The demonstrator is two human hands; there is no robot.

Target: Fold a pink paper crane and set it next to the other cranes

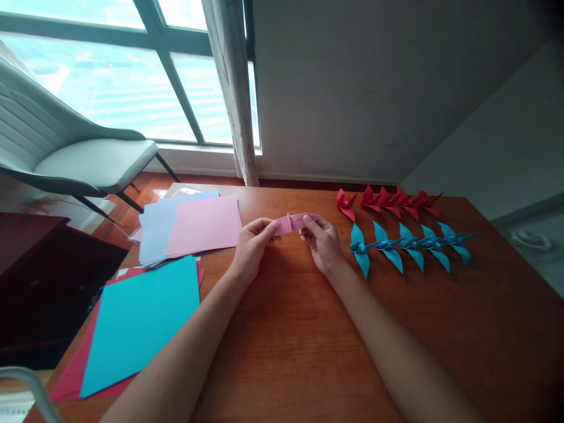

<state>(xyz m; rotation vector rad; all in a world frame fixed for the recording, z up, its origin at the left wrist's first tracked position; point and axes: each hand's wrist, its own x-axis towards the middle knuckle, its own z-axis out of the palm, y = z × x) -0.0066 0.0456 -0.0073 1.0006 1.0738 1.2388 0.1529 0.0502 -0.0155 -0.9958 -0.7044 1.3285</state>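
Two-handed hold on a folded pink paper (294,222), lifted just above the middle of the table (286,341): left end pinched between thumb and fingertips of the left hand (252,244), right end pinched the same way by the right hand (323,241), both closed on it. Held by the ends, probably to keep the strip stretched level and its middle in plain sight. Narrow and long, pale pink, with a small upright flap a little left of its middle; finer creases too small to tell. Laid flat toward the table's left side, a stack of pink and pale blue sheets (194,226) and, nearer the table's front left corner, a turquoise sheet (141,320) over red ones, seemingly kept within reach. Lined up toward the table's far right, a row of red folded figures (392,200) and a row of blue folded figures (412,244), set apart from the flat sheets, likely to keep them uncrushed.
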